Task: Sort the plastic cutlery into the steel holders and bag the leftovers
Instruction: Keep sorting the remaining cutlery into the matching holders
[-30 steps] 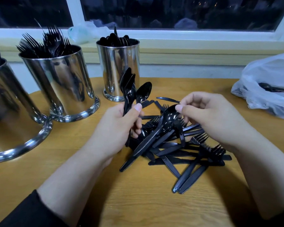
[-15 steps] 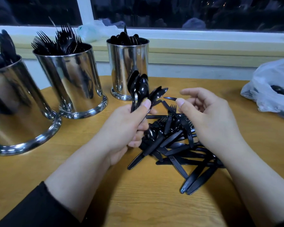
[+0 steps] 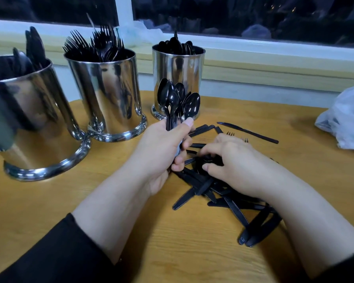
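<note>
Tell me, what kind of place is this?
Probably a café or canteen, after dark. Three steel holders stocked with black plastic cutlery stand on a wooden table by a dark window, and the left hand holds a bunch of spoons.

a rounded wooden bench (image 3: 49, 203) carries three shiny steel holders along its far left side: the nearest knife holder (image 3: 29, 123) at the left edge, the fork holder (image 3: 108, 94) just beside it with their bases almost touching, and the spoon holder (image 3: 178, 72) a little apart toward the middle. a loose pile of black plastic cutlery (image 3: 223, 193) lies right of centre, with a single knife (image 3: 247, 132) flat just beyond it. a white plastic bag (image 3: 343, 123) sits at the far right edge, well apart from the holders.
</note>
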Action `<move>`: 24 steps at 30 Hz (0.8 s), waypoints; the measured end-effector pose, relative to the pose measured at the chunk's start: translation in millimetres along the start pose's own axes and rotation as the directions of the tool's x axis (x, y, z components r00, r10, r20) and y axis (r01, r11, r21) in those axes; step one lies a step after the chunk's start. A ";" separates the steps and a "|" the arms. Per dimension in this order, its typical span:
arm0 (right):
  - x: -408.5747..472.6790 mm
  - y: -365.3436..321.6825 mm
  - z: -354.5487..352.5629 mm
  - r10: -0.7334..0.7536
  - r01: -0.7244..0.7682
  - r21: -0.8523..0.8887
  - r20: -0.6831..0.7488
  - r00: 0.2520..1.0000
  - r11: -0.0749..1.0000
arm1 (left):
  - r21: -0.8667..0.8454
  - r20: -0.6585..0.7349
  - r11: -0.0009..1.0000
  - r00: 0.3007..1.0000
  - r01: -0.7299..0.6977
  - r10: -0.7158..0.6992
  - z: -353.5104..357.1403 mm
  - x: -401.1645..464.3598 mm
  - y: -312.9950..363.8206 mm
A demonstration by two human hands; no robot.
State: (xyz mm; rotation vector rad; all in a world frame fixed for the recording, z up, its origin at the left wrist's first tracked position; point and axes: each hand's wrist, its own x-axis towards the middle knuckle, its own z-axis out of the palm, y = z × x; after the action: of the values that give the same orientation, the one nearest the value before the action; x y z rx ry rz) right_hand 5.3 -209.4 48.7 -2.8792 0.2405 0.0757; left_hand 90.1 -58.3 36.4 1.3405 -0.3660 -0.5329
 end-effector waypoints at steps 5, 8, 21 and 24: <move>-3.8 -1.3 -0.3 0.010 -0.009 0.026 -0.025 1.000 1.000 | -0.021 -0.050 1.000 0.999 -0.011 0.010 -1.6 2.3 -1.9; -3.4 -2.0 2.9 -0.002 0.004 0.023 -0.049 0.999 1.000 | -0.002 -0.052 1.000 0.998 -0.019 0.018 -2.2 2.5 -2.5; 1.2 15.8 5.4 0.176 0.129 0.627 -0.401 0.899 0.768 | 0.114 -0.042 0.992 0.997 -0.058 0.063 0.2 0.9 -4.1; 1.6 17.5 1.7 0.300 0.228 0.715 -0.530 0.793 0.661 | 0.171 -0.026 0.982 0.996 -0.076 0.081 1.6 -1.1 -4.3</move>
State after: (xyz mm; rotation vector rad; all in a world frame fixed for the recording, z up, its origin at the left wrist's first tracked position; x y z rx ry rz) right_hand 3.9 -226.0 42.7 -1.9422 0.3460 -0.7934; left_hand 87.7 -59.6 32.6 1.4907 -0.4432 -0.4203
